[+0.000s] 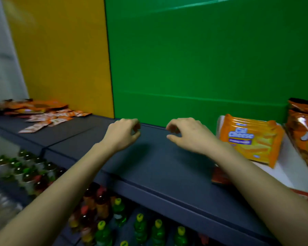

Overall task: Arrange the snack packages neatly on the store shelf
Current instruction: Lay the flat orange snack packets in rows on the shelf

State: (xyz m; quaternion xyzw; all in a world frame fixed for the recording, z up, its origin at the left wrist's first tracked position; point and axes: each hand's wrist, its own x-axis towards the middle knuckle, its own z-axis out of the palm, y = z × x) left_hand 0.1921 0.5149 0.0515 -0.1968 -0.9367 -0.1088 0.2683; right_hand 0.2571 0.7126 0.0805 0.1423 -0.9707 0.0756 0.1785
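Both my hands hover over a bare stretch of the dark grey shelf (149, 162). My left hand (122, 134) and my right hand (188, 134) have loosely curled fingers and hold nothing. Right of my right hand an orange cheese-wafer package (252, 139) leans on a white surface (281, 167). Orange chip bags (304, 128) stand at the far right. At the far left of the shelf lie orange snack bags (34, 105) and several small orange-and-white sachets (50, 119), scattered loosely.
Behind the shelf stand a green panel (203, 59) and a yellow panel (60, 50). Below the shelf edge are rows of bottles (140, 228) with yellow caps and green-topped cups (25, 167). A reddish pack (219, 176) lies under my right forearm.
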